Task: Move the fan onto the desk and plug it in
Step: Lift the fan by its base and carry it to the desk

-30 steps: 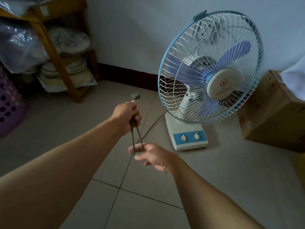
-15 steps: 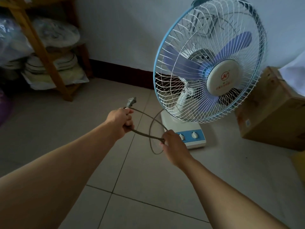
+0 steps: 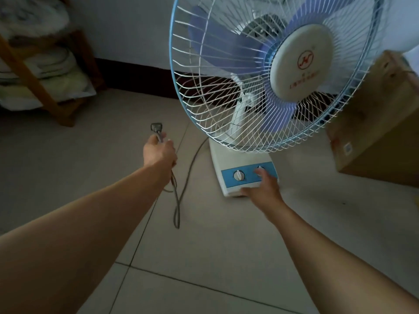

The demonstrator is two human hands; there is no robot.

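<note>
A white table fan [image 3: 233, 159] with a blue-rimmed wire cage and purple blades stands on the tiled floor. Its base carries a blue panel with two knobs. My left hand [image 3: 159, 152] is closed around the grey power cord [image 3: 179, 200] just below the plug [image 3: 156, 128], which sticks up out of my fist. The rest of the cord hangs in a loop and trails along the floor to the fan's base. My right hand [image 3: 263, 185] rests on the front edge of the fan's base, fingers over the blue panel by the right knob. No desk is in view.
A wooden shelf frame [image 3: 29, 73] with bagged plates stands at the left against the wall. A cardboard box [image 3: 381, 137] sits on the floor right of the fan. The white wall with a dark skirting runs behind.
My right hand has let go of the cord and dropped onto the fan's base. The cord loop now hangs from my left hand. The view has moved closer to the fan.
</note>
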